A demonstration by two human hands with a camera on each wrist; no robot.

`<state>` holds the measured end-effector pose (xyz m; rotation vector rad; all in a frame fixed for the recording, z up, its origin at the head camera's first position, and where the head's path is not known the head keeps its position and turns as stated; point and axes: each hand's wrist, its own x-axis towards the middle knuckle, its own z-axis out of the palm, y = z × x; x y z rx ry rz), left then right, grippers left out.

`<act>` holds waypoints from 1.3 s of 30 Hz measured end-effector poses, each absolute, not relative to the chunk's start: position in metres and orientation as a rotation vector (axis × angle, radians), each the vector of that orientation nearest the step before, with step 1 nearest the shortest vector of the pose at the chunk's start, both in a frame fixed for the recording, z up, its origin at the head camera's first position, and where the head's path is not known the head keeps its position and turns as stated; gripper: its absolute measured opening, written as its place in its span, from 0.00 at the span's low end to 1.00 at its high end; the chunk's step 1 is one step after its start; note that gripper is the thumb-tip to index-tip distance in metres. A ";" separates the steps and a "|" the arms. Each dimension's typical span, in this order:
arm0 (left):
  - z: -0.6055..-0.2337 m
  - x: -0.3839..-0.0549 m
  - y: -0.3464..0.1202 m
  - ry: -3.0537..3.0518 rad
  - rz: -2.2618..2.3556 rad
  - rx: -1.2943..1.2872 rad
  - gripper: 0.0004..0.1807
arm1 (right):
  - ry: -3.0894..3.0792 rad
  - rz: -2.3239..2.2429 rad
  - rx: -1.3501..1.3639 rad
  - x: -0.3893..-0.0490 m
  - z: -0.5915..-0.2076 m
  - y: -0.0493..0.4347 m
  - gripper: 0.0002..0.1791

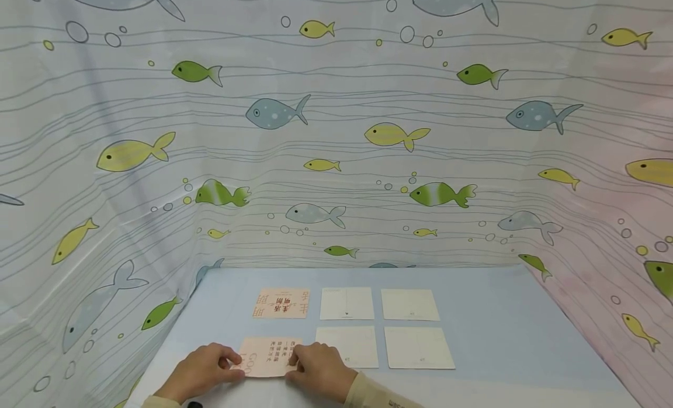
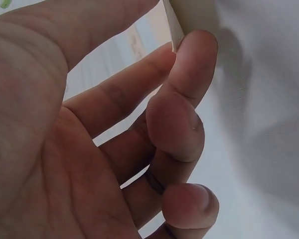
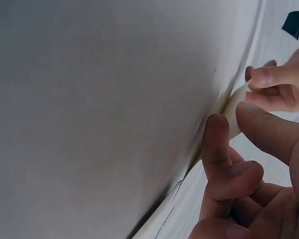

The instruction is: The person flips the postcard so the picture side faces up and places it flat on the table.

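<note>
A pink card [image 1: 268, 356] printed with red characters lies low over the front of the table, between my two hands. My left hand [image 1: 206, 366] pinches its left edge between thumb and forefinger; the left wrist view shows the card's corner [image 2: 173, 25] at the fingertips. At the card's right edge, my right hand [image 1: 322, 367] pinches it with thumb and forefinger, the other fingers curled. In the right wrist view the card [image 3: 234, 112] appears edge-on between both hands. Behind it lies a second pink card [image 1: 281, 303] with red characters, flat on the table.
To the right, white cards lie flat in two rows: a back pair, one card [image 1: 347, 303] and another [image 1: 410, 304], and a front pair, one card [image 1: 363, 343] and another [image 1: 419, 348]. A pale blue cloth covers the table [image 1: 494, 326]. Fish-patterned curtains [image 1: 357, 192] surround it.
</note>
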<state>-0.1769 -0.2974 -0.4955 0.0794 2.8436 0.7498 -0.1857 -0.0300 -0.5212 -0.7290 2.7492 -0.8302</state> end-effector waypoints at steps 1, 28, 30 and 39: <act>-0.496 -0.177 -0.297 2.846 0.754 0.071 0.15 | 2.749 -0.833 -0.723 -0.186 -0.521 -0.030 0.11; -0.504 -0.196 -0.296 2.852 0.720 -0.003 0.19 | 2.696 -0.940 -0.561 -0.203 -0.525 -0.033 0.11; -0.503 -0.197 -0.295 2.852 0.710 -0.006 0.19 | 2.700 -0.937 -0.562 -0.205 -0.525 -0.034 0.10; -0.503 -0.198 -0.296 2.864 0.670 -0.007 0.21 | 2.737 -0.904 -0.590 -0.206 -0.527 -0.035 0.10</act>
